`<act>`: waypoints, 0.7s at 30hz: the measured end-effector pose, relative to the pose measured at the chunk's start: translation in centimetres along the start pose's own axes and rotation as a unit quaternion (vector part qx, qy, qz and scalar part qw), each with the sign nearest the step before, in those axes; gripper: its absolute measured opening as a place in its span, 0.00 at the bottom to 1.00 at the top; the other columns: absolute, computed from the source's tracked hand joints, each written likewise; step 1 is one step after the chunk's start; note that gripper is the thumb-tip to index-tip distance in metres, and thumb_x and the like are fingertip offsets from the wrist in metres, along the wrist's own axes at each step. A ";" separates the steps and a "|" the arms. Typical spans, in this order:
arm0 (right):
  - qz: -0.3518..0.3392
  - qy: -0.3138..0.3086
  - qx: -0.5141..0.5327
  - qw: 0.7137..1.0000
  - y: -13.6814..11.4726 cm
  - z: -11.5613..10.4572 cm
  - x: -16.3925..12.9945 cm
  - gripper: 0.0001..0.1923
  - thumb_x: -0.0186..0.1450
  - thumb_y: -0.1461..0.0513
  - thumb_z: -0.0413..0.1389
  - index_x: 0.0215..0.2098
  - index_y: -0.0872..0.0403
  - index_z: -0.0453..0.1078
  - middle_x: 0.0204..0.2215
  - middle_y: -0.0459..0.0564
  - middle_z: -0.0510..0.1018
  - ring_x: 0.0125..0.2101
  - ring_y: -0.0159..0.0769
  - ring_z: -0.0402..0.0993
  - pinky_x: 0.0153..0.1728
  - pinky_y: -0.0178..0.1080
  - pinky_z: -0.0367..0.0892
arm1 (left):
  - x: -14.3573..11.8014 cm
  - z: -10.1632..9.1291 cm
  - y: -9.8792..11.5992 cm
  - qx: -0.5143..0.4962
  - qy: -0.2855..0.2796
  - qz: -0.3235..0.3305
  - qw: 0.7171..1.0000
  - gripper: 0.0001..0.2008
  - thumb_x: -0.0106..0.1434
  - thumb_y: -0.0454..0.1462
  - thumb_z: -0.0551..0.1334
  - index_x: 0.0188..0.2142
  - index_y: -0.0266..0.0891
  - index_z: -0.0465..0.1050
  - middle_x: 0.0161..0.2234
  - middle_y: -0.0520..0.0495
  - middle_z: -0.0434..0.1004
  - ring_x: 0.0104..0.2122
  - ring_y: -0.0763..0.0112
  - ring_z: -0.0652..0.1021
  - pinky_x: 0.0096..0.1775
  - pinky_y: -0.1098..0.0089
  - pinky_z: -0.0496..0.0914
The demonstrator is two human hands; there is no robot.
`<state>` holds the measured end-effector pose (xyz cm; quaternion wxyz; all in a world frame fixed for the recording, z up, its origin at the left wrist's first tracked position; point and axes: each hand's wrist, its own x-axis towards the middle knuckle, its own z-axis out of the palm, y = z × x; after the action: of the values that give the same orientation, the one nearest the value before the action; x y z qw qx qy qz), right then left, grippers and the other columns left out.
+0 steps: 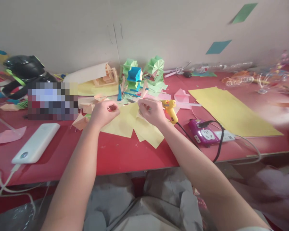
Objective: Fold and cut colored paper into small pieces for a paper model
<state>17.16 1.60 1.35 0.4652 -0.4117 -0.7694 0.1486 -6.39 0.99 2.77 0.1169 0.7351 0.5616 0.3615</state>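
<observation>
Head view: both hands work over the yellow paper (132, 126) lying on the red table (125, 157). Left hand (103, 113) is curled, fingers pressed together at the paper's upper left edge, pinning it. Right hand (151, 111) pinches a small pale scrap (hard to make out) above the paper's upper right corner. Glue gun (170, 109) rests just right of the paper, within reach; power strip (203, 132) lies further right. Folded paper models (144, 72) stand behind the paper.

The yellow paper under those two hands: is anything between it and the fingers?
Nothing visible. Both the left hand and right hand are already at the yellow paper; the glue gun lies just to the right, aside.
</observation>
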 end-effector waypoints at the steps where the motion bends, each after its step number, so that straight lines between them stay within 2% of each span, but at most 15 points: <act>1: 0.010 0.020 0.001 1.000 0.0 -0.2 0.1 0.13 0.69 0.60 0.49 0.34 0.52 0.75 0.29 0.49 0.75 0.28 0.33 0.67 0.34 0.37 0.65 | 0.0 -0.2 -0.3 0.008 0.004 -0.011 1.000 0.04 0.53 0.38 0.62 0.25 0.42 0.76 0.26 0.49 0.78 0.28 0.66 0.75 0.34 0.66 0.68; 5: 0.035 0.088 -0.002 0.996 -0.4 -1.0 0.3 0.13 0.69 0.59 0.50 0.34 0.52 0.75 0.29 0.50 0.75 0.29 0.34 0.68 0.32 0.37 0.66 | 0.0 -1.1 -1.1 0.024 0.021 -0.038 0.999 0.03 0.52 0.38 0.64 0.25 0.43 0.76 0.24 0.49 0.78 0.26 0.66 0.75 0.32 0.66 0.68; 9: 0.049 0.159 -0.014 0.986 -0.2 -2.1 0.6 0.13 0.70 0.57 0.50 0.35 0.51 0.75 0.29 0.50 0.74 0.30 0.35 0.69 0.31 0.39 0.66 | 0.0 -1.5 -1.3 0.043 0.045 -0.056 0.996 0.03 0.53 0.37 0.64 0.25 0.43 0.76 0.25 0.49 0.78 0.28 0.62 0.77 0.35 0.64 0.69; 11: 0.052 0.212 -0.007 0.976 0.3 -2.5 0.7 0.13 0.71 0.57 0.49 0.36 0.51 0.74 0.31 0.50 0.73 0.30 0.34 0.69 0.32 0.40 0.66 | 0.0 -1.6 -1.1 0.051 0.074 -0.057 0.994 0.03 0.53 0.37 0.63 0.25 0.43 0.75 0.25 0.48 0.77 0.29 0.61 0.77 0.36 0.63 0.69; 14: 0.062 0.249 0.021 0.966 0.7 -2.7 0.7 0.14 0.73 0.54 0.46 0.40 0.51 0.71 0.32 0.50 0.71 0.28 0.33 0.69 0.31 0.40 0.67 | 0.0 -1.5 -0.6 0.037 0.147 -0.058 0.987 0.02 0.55 0.37 0.63 0.27 0.42 0.73 0.26 0.48 0.76 0.31 0.63 0.77 0.38 0.64 0.70; 17: 0.059 0.215 0.061 0.973 0.0 -2.2 0.3 0.15 0.74 0.52 0.46 0.42 0.50 0.70 0.37 0.51 0.74 0.28 0.32 0.71 0.30 0.40 0.70 | 0.0 -1.1 0.0 -0.006 0.214 -0.080 0.973 0.05 0.59 0.40 0.62 0.29 0.42 0.70 0.26 0.49 0.75 0.31 0.65 0.77 0.38 0.66 0.71; 19: 0.040 0.169 0.104 0.979 -1.0 -1.5 -0.1 0.14 0.73 0.51 0.48 0.41 0.49 0.70 0.43 0.53 0.76 0.30 0.32 0.75 0.30 0.39 0.73 | 0.1 -0.6 0.3 -0.085 0.207 -0.119 0.967 0.07 0.61 0.43 0.61 0.33 0.43 0.68 0.26 0.51 0.75 0.30 0.66 0.78 0.34 0.68 0.71; 21: 0.009 0.121 0.148 0.982 -2.0 -0.9 -0.5 0.11 0.71 0.53 0.51 0.39 0.49 0.71 0.47 0.54 0.77 0.33 0.33 0.77 0.33 0.40 0.75 | 0.3 0.0 0.7 -0.206 0.172 -0.174 0.947 0.11 0.63 0.46 0.62 0.39 0.44 0.66 0.26 0.51 0.77 0.28 0.66 0.80 0.31 0.69 0.72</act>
<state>17.01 -0.18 2.76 0.6092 -0.3600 -0.6733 0.2145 -5.82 1.00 3.34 0.2289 0.5124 0.6059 0.5640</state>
